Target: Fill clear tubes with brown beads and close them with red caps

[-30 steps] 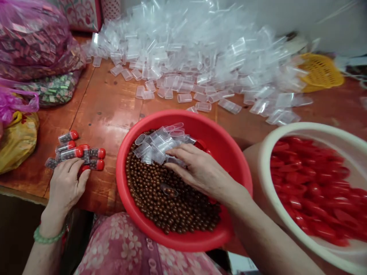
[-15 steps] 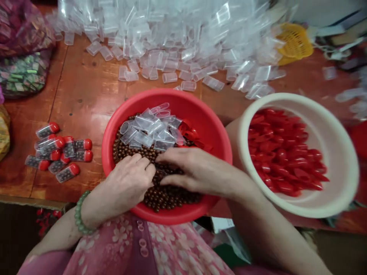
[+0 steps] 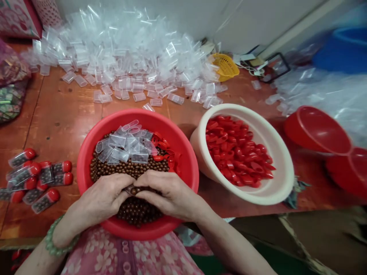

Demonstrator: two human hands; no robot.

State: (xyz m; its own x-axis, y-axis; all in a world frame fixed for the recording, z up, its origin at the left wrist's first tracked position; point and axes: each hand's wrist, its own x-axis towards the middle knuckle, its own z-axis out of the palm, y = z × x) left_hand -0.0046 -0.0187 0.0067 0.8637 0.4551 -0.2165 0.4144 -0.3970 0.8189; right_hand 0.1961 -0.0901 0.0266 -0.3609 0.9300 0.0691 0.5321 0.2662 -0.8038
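Both my hands are low over a red basin [image 3: 82,168] holding glossy brown balls [image 3: 140,212]. My left hand [image 3: 106,196] is closed around a small clear plastic case [image 3: 129,189], mostly hidden by the fingers. At the mouth of that case, my right hand [image 3: 164,193] curls its thumb and fingers around a few brown balls. Empty clear cases [image 3: 126,143] are heaped on the balls at the back of the basin, beside red caps [image 3: 164,143]. To the left on the table lie filled cases with red caps [image 3: 46,200].
A cream tub [image 3: 288,183] of red caps stands right of the basin. Clear cases [image 3: 120,57] are piled along the back, near a yellow basket [image 3: 226,67]. Red bowls [image 3: 318,130] sit at the far right; a mesh bag [image 3: 11,99] is at the left edge.
The view has swung right, bringing the red bowls into sight. My right hand has come up to my left, and the fingers now meet at the small case.
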